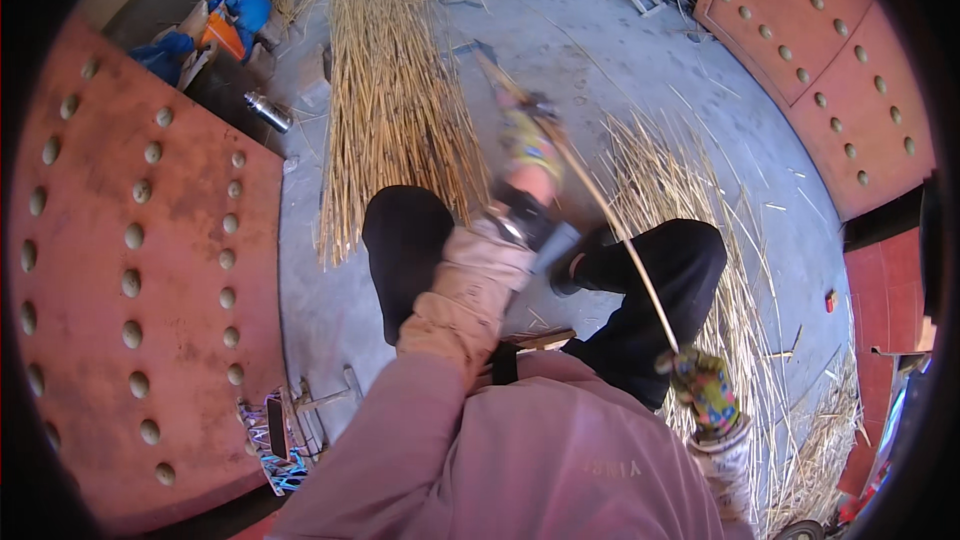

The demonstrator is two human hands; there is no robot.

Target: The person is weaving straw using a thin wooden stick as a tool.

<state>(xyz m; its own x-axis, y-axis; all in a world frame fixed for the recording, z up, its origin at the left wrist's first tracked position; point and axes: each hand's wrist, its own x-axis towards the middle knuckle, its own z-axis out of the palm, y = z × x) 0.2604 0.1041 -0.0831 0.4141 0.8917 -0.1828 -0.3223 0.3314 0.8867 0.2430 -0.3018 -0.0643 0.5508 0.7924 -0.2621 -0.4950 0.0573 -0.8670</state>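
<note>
A long pale reed stalk (pixel 625 235) runs slantwise across my right knee. Its near end is in my right hand (pixel 703 392), which wears a patterned glove and is closed around it beside my right thigh. My left hand (pixel 528 138), also gloved, reaches forward over the floor to the far part of the same stalk. Motion smears its fingers, so their grip cannot be made out. A small dark thing (pixel 541 106) shows at that hand, too blurred to name. Straight ahead to the left lies a thick bundle of yellow-brown reed stalks (pixel 395 110).
Loose pale stalks (pixel 680 180) lie along my right side. Studded red door panels (pixel 130 280) stand at the left, with another red panel (pixel 820 50) at the far right. A metal flask (pixel 268 112) and blue bags (pixel 248 10) are at the far left.
</note>
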